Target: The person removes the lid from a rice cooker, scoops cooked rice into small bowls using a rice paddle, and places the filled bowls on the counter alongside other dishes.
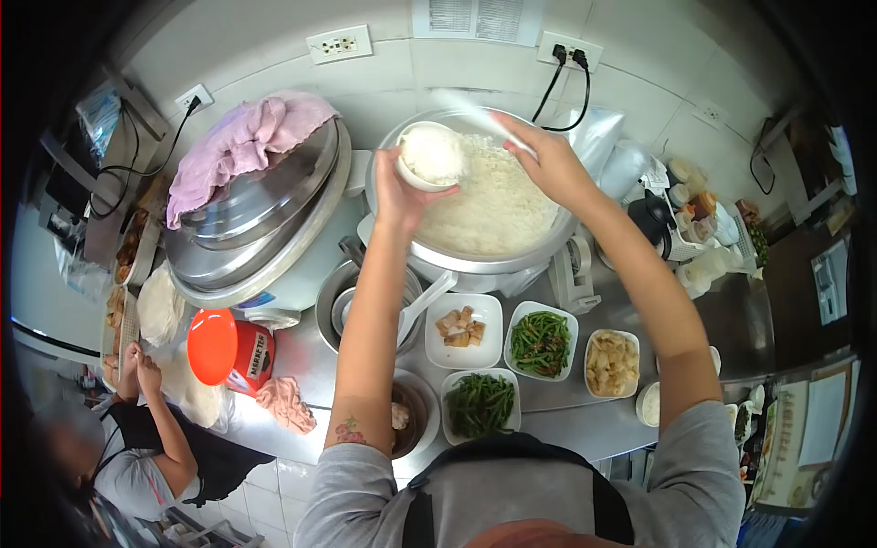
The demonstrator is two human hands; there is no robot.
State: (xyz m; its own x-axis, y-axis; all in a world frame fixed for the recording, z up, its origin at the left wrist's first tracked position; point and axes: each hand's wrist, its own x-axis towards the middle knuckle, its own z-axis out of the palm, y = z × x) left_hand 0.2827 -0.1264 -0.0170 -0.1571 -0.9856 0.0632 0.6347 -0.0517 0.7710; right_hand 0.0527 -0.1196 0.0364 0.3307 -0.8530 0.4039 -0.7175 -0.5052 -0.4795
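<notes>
My left hand point(399, 194) is wrapped round a small white bowl point(422, 183) heaped with cooked rice point(433, 152), held over the left side of a big rice cooker point(493, 265). My right hand point(546, 163) grips a white rice paddle point(489, 119), its blade slightly blurred and pointing up and left above the cooker's far rim. Loose white rice point(498, 215) fills much of the cooker below both hands.
Left of me stands a second cooker with a metal lid point(247, 210) under a pink cloth point(251, 142). Square dishes hold green beans point(539, 343), leafy greens point(480, 405) and tofu-like pieces point(461, 327). A red container point(224, 352) and another person point(137, 447) are at left.
</notes>
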